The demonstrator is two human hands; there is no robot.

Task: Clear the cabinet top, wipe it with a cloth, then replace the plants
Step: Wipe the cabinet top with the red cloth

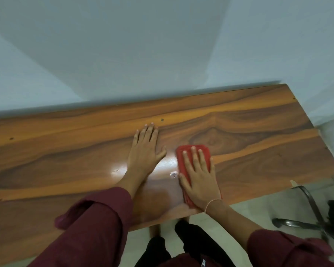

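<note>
The wooden cabinet top (258, 151) fills the middle of the view, glossy and brown with a strong grain. A folded red cloth (193, 151) lies flat on it near the front edge. My right hand (199, 176) presses flat on the cloth, fingers spread, covering most of it. My left hand (146, 151) rests flat on the bare wood just left of the cloth, fingers together and holding nothing. No plants are in view.
A pale blue wall (143, 45) runs along the back edge of the top. The metal base of a chair (305, 214) stands on the tiled floor at the right. My dark trousers (191, 245) are below the front edge.
</note>
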